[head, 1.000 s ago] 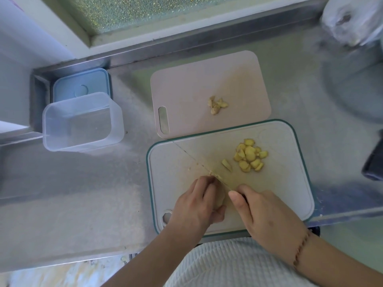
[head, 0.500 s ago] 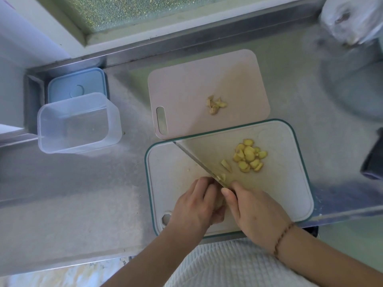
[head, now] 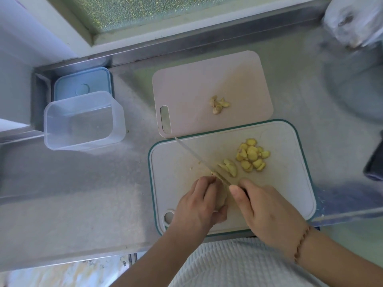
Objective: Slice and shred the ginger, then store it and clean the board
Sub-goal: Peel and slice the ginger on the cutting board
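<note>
Steel bench [head: 83,204], seen from above. Green-rimmed cutting board [head: 290,193] lies at the near edge, right of centre; pink board [head: 196,83] just behind it, its near edge overlapped by the green-rimmed one

Left hand [head: 199,206] on the near-left part of the green-rimmed board, fingers curled down and clenched over a ginger piece [head: 222,200]; only a pale sliver of it shows between the two hands

Right hand [head: 267,212] beside it, fingers wrapped tight round the handle of a knife [head: 199,157]; handle almost wholly hidden. Blade runs diagonally from the hand toward the board's far-left corner, tip at the rim there. Blade edge sits just beside the left fingertips

Two or three fresh slices [head: 229,167] lie against the right of the blade. Heap of ginger slices [head: 251,155] near them, toward the board's far-right part. Small cluster of ginger trimmings [head: 219,104] on the pink board, right of its middle

Clear container [head: 83,121], open, at the bench's far-left corner; blue lid [head: 83,83] flat behind it, touching. Beaded bracelet [head: 301,244] on right wrist
</note>
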### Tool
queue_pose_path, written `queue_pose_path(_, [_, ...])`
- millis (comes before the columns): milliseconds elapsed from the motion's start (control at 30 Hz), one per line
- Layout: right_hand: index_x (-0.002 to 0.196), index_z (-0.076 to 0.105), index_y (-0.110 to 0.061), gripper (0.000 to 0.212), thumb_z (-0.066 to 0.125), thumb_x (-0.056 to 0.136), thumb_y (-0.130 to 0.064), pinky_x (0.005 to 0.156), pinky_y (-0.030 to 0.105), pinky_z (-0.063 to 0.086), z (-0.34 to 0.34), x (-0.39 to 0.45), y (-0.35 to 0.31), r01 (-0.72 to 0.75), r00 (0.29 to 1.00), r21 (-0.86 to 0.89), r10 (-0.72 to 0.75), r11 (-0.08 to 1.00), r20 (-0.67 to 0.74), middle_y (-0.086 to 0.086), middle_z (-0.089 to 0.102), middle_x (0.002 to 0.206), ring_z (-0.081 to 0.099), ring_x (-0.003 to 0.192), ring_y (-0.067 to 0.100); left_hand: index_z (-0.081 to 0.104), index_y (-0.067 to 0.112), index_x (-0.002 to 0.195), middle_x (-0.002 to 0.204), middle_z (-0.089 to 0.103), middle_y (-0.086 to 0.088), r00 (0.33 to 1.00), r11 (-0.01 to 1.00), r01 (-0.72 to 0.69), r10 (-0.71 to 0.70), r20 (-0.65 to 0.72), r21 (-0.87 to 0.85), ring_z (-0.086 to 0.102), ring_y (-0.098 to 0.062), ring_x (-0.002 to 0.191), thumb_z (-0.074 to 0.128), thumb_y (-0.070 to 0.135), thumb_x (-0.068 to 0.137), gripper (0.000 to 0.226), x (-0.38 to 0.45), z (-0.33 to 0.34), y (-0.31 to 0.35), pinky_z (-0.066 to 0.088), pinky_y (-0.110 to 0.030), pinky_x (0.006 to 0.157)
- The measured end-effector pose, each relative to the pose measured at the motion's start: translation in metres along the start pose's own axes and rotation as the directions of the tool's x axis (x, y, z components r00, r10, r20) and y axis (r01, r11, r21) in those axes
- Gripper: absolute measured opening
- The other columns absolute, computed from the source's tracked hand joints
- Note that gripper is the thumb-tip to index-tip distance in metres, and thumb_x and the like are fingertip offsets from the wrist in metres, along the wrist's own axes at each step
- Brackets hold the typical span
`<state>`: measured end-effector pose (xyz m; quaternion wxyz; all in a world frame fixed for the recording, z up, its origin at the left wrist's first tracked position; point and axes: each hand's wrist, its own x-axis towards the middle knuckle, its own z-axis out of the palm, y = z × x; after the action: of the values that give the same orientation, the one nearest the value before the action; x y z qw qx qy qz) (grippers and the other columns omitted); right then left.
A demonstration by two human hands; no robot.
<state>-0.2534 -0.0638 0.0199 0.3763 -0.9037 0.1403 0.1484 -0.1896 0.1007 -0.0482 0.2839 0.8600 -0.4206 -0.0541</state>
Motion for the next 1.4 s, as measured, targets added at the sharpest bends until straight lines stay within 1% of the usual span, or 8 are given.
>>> queue_pose_path(167, [0.081, 0.035, -0.033, 0.042, 0.005, 0.086, -0.063, 0.044, 0.02, 0.026, 0.0, -0.01, -0.005, 0.021, 0.999, -0.082, -0.018, 0.996, 0.033, -0.01, 0.043, 0.052, 0.044, 0.045, 0.009, 0.071, 0.004, 0.098, 0.093, 0.062, -0.006, 1.0, 1.0, -0.007, 0.007, 0.001, 0.022, 0.056, -0.013, 0.082, 0.07, 0.027, 0.073, 0.034, 0.001, 0.001, 0.0, 0.05, -0.018, 0.057])
queue_pose_path(367, [0.083, 0.034, -0.032, 0.049, -0.004, 0.088, -0.064, 0.043, 0.019, 0.026, 0.005, -0.009, -0.003, 0.029, 0.999, -0.112, -0.025, 0.993, 0.038, -0.008, 0.044, 0.054, 0.046, 0.047, 0.011, 0.072, 0.003, 0.097, 0.091, 0.063, -0.007, 1.0, 0.999, -0.011, 0.011, -0.003, 0.04, 0.055, -0.013, 0.081, 0.062, 0.029, 0.076, 0.035, 0.001, 0.004, -0.001, 0.052, -0.02, 0.057])
queue_pose_path(500, [0.085, 0.034, -0.031, 0.058, -0.012, 0.082, -0.067, 0.046, 0.026, 0.04, 0.016, -0.002, 0.0, 0.0, 1.0, -0.151, 0.005, 0.989, 0.03, -0.007, 0.05, 0.06, 0.052, 0.051, 0.013, 0.071, 0.003, 0.094, 0.087, 0.061, -0.007, 1.0, 0.999, -0.014, 0.014, 0.005, 0.031, 0.053, -0.013, 0.077, 0.059, 0.026, 0.074, 0.032, 0.002, 0.003, -0.001, 0.05, -0.02, 0.057])
queue_pose_path(667, [0.089, 0.03, -0.03, 0.041, 0.0, 0.087, -0.059, 0.047, 0.025, 0.043, 0.021, 0.018, -0.007, -0.017, 0.999, -0.156, 0.021, 0.988, 0.027, -0.007, 0.052, 0.063, 0.049, 0.05, 0.01, 0.071, 0.003, 0.094, 0.091, 0.063, -0.008, 1.0, 1.0, 0.001, -0.001, 0.026, 0.015, 0.053, -0.012, 0.081, 0.073, 0.025, 0.067, 0.035, 0.002, 0.002, -0.002, 0.052, -0.019, 0.061])
queue_pose_path(867, [0.074, 0.04, -0.031, 0.046, 0.009, 0.088, -0.061, 0.05, 0.027, 0.043, 0.004, 0.016, 0.007, -0.089, 0.995, -0.038, 0.087, 0.995, -0.052, -0.007, 0.052, 0.056, 0.052, 0.05, 0.008, 0.063, 0.006, 0.105, 0.1, 0.062, -0.008, 1.0, 1.0, -0.012, 0.012, -0.005, -0.006, 0.058, -0.015, 0.087, 0.085, 0.024, 0.058, 0.055, 0.0, 0.0, -0.001, 0.055, -0.022, 0.06])
queue_pose_path(1000, [0.071, 0.034, -0.033, 0.039, 0.012, 0.091, -0.059, 0.044, 0.02, 0.032, 0.005, 0.004, 0.002, -0.031, 0.999, -0.047, 0.03, 0.998, -0.014, -0.009, 0.047, 0.051, 0.047, 0.044, 0.008, 0.067, 0.005, 0.101, 0.1, 0.063, -0.007, 1.0, 1.0, 0.011, -0.011, -0.023, -0.001, 0.061, -0.014, 0.085, 0.082, 0.027, 0.065, 0.045, 0.0, 0.002, -0.002, 0.056, -0.024, 0.057])
queue_pose_path(1100, [0.072, 0.031, -0.034, 0.038, 0.011, 0.09, -0.06, 0.043, 0.019, 0.03, 0.005, -0.008, -0.003, 0.002, 1.0, -0.052, -0.002, 0.999, 0.017, -0.009, 0.044, 0.049, 0.046, 0.043, 0.011, 0.069, 0.005, 0.094, 0.095, 0.062, -0.005, 0.999, 1.0, 0.019, -0.018, -0.041, 0.018, 0.058, -0.012, 0.081, 0.07, 0.03, 0.072, 0.033, 0.001, 0.004, -0.001, 0.053, -0.024, 0.052])
queue_pose_path(1400, [0.077, 0.026, -0.035, 0.038, 0.001, 0.086, -0.062, 0.042, 0.02, 0.026, 0.0, -0.016, -0.006, 0.01, 0.998, -0.12, -0.003, 0.993, 0.06, -0.009, 0.041, 0.052, 0.042, 0.043, 0.009, 0.069, 0.004, 0.094, 0.088, 0.059, -0.005, 1.0, 0.998, 0.018, -0.017, -0.027, 0.053, 0.05, -0.012, 0.076, 0.064, 0.029, 0.073, 0.033, 0.001, 0.005, 0.0, 0.049, -0.023, 0.049])
